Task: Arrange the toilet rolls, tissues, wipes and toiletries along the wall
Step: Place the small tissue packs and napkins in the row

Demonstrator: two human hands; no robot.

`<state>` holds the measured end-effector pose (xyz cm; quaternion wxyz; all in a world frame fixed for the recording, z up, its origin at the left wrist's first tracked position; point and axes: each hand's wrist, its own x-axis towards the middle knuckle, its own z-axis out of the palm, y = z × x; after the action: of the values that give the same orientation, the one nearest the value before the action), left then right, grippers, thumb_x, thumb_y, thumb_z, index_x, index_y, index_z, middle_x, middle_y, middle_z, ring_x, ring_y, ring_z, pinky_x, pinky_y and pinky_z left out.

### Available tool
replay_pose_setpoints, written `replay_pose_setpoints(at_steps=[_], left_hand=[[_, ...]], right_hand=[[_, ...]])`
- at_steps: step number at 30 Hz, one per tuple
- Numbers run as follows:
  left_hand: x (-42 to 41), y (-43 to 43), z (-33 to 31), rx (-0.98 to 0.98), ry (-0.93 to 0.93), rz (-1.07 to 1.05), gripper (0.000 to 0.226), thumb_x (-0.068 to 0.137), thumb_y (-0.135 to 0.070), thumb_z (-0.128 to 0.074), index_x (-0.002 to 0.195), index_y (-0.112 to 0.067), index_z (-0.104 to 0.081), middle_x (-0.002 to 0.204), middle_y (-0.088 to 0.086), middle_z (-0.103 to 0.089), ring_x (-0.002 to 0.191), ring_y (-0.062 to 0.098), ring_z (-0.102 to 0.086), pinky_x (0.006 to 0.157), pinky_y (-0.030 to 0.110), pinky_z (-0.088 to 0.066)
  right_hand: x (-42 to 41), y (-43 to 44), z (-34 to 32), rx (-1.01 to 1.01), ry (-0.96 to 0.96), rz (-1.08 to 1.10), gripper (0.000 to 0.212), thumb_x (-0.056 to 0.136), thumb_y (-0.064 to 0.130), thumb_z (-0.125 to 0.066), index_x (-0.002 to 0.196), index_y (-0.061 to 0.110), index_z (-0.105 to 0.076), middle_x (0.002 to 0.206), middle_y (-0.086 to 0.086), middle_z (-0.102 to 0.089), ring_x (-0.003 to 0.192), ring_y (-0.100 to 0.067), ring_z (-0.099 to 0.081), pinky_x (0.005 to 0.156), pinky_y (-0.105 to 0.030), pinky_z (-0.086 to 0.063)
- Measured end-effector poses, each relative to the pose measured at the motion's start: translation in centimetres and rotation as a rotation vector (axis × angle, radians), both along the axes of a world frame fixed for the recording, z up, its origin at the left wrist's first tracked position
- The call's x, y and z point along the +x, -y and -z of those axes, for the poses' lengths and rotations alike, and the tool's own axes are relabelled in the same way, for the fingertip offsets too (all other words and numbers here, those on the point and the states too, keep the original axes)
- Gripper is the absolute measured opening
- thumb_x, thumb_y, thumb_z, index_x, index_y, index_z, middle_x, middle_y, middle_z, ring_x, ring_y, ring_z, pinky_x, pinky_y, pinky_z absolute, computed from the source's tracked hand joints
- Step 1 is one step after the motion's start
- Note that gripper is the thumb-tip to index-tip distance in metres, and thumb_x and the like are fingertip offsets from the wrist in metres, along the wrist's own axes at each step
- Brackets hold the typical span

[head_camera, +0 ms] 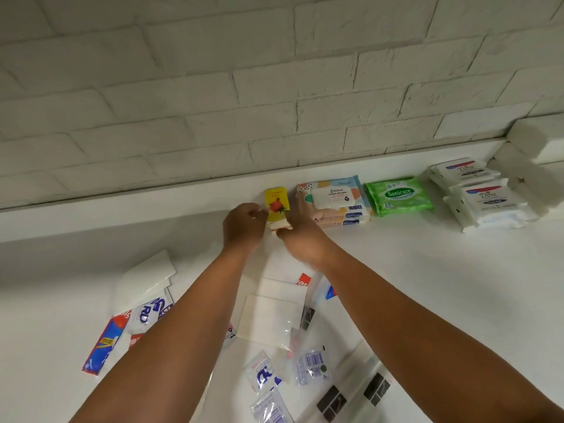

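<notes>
The left grip (244,227) and right grip (300,236) show only their backs and cover the lower end of the yellow pack (276,203) at the worktop's back edge. Whether either pinches it, I cannot tell. Its print is too blurred to read. A forearm partly hides the blue-lettered sachet (146,315). The white blocks (540,141) at the back right corner are cut off.

Wall (183,87), upper frame: white, brick-pattern relief. Counter (427,285): plain white. Centre to right, in order: yellow pack (276,204) with red fruit and green leaves; pastel pack (334,198), peach and blue patches, black dots, white lid; green pack (398,196), white lettering; white packs (485,203), red-and-blue bands. Lower frame: white sachets (146,312) lettered blue; red-and-blue sachet (103,346), lower left; clear packets (331,403) with dark grey squares.
</notes>
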<state>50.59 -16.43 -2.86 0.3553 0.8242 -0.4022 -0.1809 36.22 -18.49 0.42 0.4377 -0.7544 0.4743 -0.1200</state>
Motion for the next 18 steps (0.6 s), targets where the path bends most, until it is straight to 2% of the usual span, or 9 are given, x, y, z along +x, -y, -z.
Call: replay_pose_setpoints(at_steps=[1,3,6,9,11,12,15,18], left_hand=[[-0.3,-1.0,-0.5,-0.024,-0.006,0.006,0.027,0.094,-0.029,-0.063,0.115,-0.015,-0.072,0.116,0.003,-0.072,0.109,0.022,-0.066,0.090,0.027,-0.046],[-0.7,-3.0,-1.2,-0.030,-0.006,0.028,0.026,0.094,-0.029,-0.062,0.117,-0.018,-0.070,0.116,-0.002,-0.071,0.107,0.017,-0.066,0.091,0.025,-0.047],[-0.9,-6.0,-1.0,0.056,0.044,0.117,0.027,0.094,-0.029,-0.065,0.118,-0.019,-0.069,0.115,-0.005,-0.071,0.102,0.015,-0.067,0.089,0.020,-0.045],[-0.4,-9.3,0.2,0.159,0.009,0.262,0.028,0.088,-0.027,-0.073,0.115,-0.021,-0.070,0.112,-0.006,-0.071,0.089,0.010,-0.063,0.077,0.010,-0.041],[-0.2,-11.0,1.0,0.214,-0.021,0.362,0.035,0.082,-0.031,-0.080,0.115,-0.024,-0.070,0.112,-0.011,-0.069,0.091,0.005,-0.062,0.075,0.004,-0.040],[0.0,-11.8,1.3,0.243,-0.012,0.420,0.041,0.080,-0.033,-0.082,0.118,-0.025,-0.070,0.114,-0.012,-0.067,0.096,0.005,-0.062,0.080,0.005,-0.042],[0.9,-13.4,2.4,0.312,0.064,0.557,0.058,0.076,-0.036,-0.084,0.129,-0.027,-0.063,0.128,-0.011,-0.061,0.116,0.010,-0.054,0.099,0.023,-0.043],[1.5,-14.0,3.1,0.333,0.182,0.666,0.072,0.074,-0.039,-0.084,0.138,-0.027,-0.055,0.135,-0.008,-0.055,0.123,0.015,-0.045,0.103,0.029,-0.039]], right_hand=[[-0.2,-0.3,0.4,-0.019,0.009,-0.007,0.039,0.096,0.010,-0.050,0.135,0.004,-0.048,0.139,-0.020,-0.049,0.129,-0.039,-0.046,0.082,-0.026,-0.047],[-0.8,-1.3,1.0,-0.055,-0.006,-0.021,0.039,0.096,0.017,-0.052,0.134,0.006,-0.051,0.127,-0.018,-0.060,0.112,-0.035,-0.059,0.087,-0.034,-0.051],[-2.0,-3.4,1.6,-0.042,0.021,-0.056,0.043,0.094,0.021,-0.056,0.136,0.013,-0.052,0.131,-0.006,-0.062,0.118,-0.024,-0.060,0.104,-0.034,-0.045],[-2.7,-6.0,2.5,-0.091,-0.061,-0.119,0.044,0.091,0.024,-0.061,0.134,0.017,-0.056,0.127,0.001,-0.065,0.115,-0.018,-0.062,0.104,-0.033,-0.046],[-3.1,-7.2,3.1,-0.170,-0.161,-0.172,0.045,0.090,0.029,-0.063,0.134,0.018,-0.057,0.129,0.000,-0.064,0.119,-0.019,-0.058,0.104,-0.033,-0.046],[-3.2,-7.9,3.4,-0.206,-0.216,-0.193,0.047,0.090,0.031,-0.064,0.134,0.019,-0.056,0.131,0.000,-0.062,0.120,-0.020,-0.055,0.104,-0.033,-0.045],[-2.9,-10.0,4.1,-0.297,-0.356,-0.211,0.052,0.088,0.036,-0.066,0.135,0.019,-0.053,0.132,-0.002,-0.057,0.123,-0.022,-0.049,0.102,-0.034,-0.044],[-2.5,-11.6,4.6,-0.353,-0.470,-0.211,0.052,0.087,0.035,-0.068,0.133,0.018,-0.051,0.130,-0.003,-0.055,0.125,-0.024,-0.044,0.103,-0.035,-0.043]])
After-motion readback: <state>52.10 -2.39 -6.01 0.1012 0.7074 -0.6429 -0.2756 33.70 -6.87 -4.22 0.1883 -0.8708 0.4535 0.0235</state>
